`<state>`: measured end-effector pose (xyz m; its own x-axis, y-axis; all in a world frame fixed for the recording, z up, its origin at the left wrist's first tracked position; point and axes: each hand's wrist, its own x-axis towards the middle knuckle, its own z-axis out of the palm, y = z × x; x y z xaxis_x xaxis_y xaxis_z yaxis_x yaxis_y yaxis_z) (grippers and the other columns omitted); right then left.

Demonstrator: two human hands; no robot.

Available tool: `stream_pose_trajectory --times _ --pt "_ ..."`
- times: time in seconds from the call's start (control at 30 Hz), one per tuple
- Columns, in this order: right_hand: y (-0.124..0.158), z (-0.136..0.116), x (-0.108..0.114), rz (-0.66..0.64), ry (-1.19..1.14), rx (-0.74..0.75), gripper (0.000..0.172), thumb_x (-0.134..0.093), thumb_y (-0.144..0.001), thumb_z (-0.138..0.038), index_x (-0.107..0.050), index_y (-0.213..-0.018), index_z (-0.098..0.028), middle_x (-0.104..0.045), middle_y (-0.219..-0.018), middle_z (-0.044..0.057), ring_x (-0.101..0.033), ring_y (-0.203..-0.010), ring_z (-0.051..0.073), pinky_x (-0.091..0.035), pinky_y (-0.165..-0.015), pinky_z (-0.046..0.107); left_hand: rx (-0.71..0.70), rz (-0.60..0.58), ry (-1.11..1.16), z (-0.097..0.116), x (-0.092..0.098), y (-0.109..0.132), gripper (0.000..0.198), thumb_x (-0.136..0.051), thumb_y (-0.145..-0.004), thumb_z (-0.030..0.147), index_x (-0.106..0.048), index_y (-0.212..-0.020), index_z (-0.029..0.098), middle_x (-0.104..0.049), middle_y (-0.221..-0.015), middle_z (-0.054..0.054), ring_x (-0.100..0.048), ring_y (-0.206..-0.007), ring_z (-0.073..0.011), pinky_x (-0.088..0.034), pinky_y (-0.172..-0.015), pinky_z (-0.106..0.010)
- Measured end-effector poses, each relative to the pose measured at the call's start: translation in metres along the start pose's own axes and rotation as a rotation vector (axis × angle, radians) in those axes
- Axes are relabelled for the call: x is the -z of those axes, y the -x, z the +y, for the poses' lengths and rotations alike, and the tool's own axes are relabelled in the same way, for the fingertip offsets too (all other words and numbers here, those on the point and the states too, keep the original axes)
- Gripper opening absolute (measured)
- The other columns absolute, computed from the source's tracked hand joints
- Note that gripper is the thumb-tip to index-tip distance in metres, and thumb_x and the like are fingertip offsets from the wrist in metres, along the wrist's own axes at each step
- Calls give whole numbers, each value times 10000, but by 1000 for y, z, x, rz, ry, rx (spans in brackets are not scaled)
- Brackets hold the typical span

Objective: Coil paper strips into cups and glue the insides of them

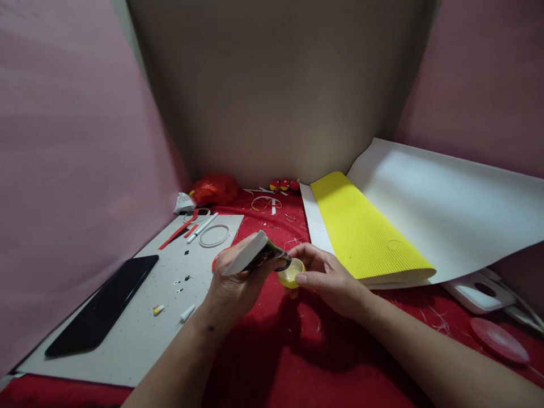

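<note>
My right hand [325, 275] closes its fingers and thumb around a small yellow ridged cup [291, 274], holding its open top towards me above the red cloth. My left hand [242, 277] grips a dark patterned container with a white flat end [250, 255], tilted so that its dark narrow end points down at the cup's rim. Whether that end touches the rim I cannot tell. Part of a red round object [215, 262] shows behind my left hand; most of it is hidden.
On the grey board [127, 362] at left lie a black phone-like slab [104, 306], pale rings [215, 236], red strips [178, 229] and small caps. A red bag [215, 188] and small red-yellow figures [284, 185] stand at the back. Yellow corrugated sheet [369, 226] and white sheet [446, 198] spread right.
</note>
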<state>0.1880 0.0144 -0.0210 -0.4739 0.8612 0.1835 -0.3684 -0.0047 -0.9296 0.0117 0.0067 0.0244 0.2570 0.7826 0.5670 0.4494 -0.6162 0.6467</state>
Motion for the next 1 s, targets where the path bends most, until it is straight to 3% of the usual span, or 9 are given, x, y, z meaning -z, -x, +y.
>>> stream_pose_trajectory --times 0.23,0.63,1.0 --pt "0 2 1 -4 6 2 363 -712 -686 -270 -513 -970 -163 -582 -824 49 -565 -686 148 -491 -594 302 6 28 17 -1 0 0 85 -611 -775 226 -616 -703 181 -627 -672 17 -547 -604 -109 -433 -587 -224" --pt "1 0 0 -1 18 9 331 -700 -687 -290 -514 -933 -169 -605 -798 40 -576 -626 137 -482 -583 302 100 80 87 2 -1 -2 72 -627 -738 241 -627 -698 181 -637 -640 9 -585 -609 -141 -465 -576 -246" --pt "-1 0 -2 26 -13 14 365 -704 -667 -280 -491 -941 -165 -594 -765 30 -588 -602 143 -468 -545 292 113 87 34 -2 -2 -2 111 -640 -729 231 -584 -648 180 -557 -587 35 -498 -567 -109 -415 -552 -223"
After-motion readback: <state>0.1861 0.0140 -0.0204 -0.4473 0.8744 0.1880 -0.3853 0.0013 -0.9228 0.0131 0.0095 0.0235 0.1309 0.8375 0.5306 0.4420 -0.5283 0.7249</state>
